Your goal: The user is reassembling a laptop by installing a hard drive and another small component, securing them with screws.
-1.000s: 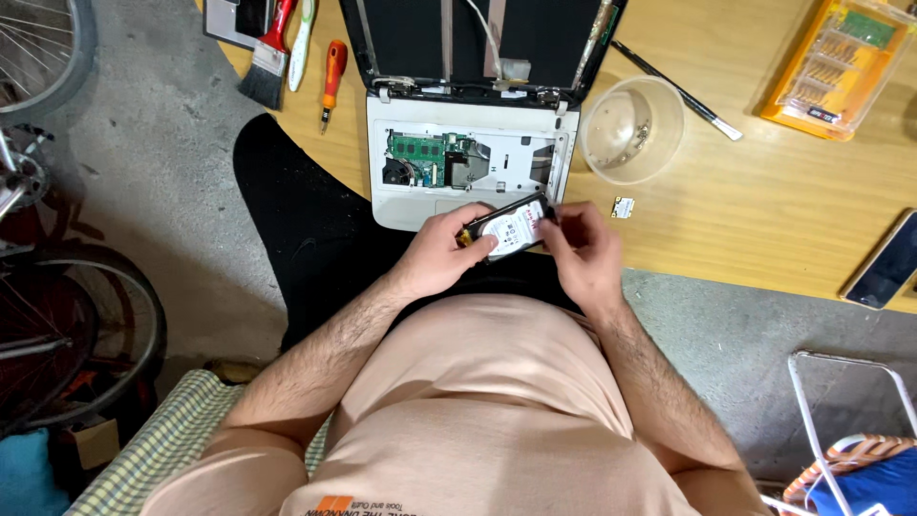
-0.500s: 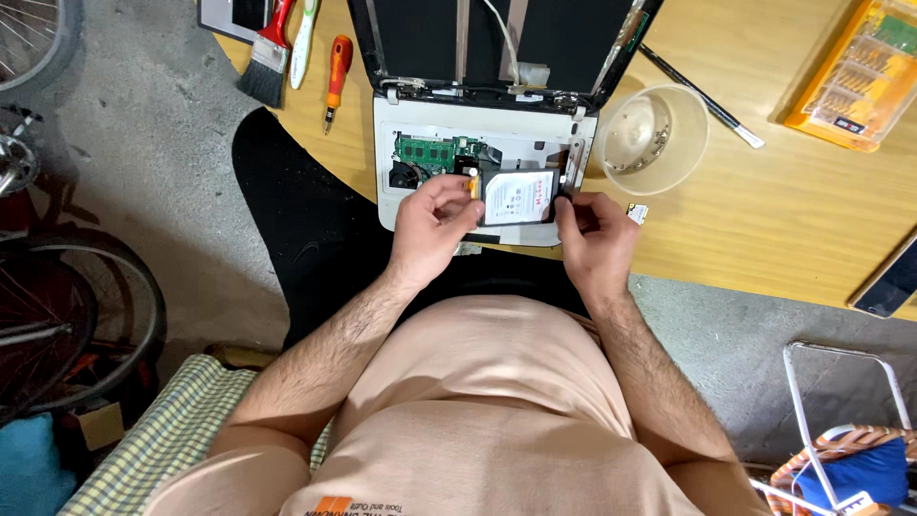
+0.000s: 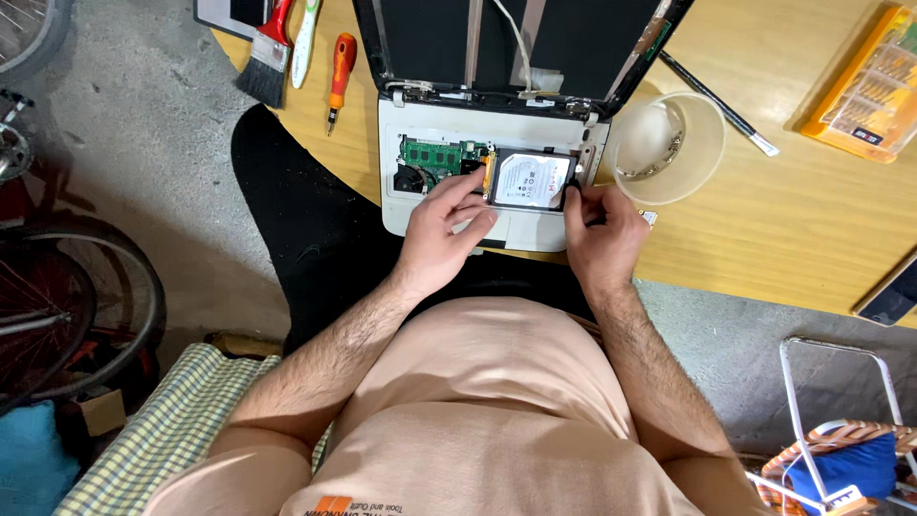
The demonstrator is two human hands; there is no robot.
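Silver hard drive (image 3: 531,181) lies flat in opened laptop (image 3: 478,205); left hand (image 3: 444,225), right hand (image 3: 600,229) pinch its edges.

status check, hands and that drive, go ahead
Left hand and right hand both on the hard drive, fingertips at its edges. Drive lies flat in the open laptop base. Nothing over the bay.

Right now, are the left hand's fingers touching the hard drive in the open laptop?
Touching. The head view shows the left hand with its fingers resting on the left edge of the hard drive, no gap between them.
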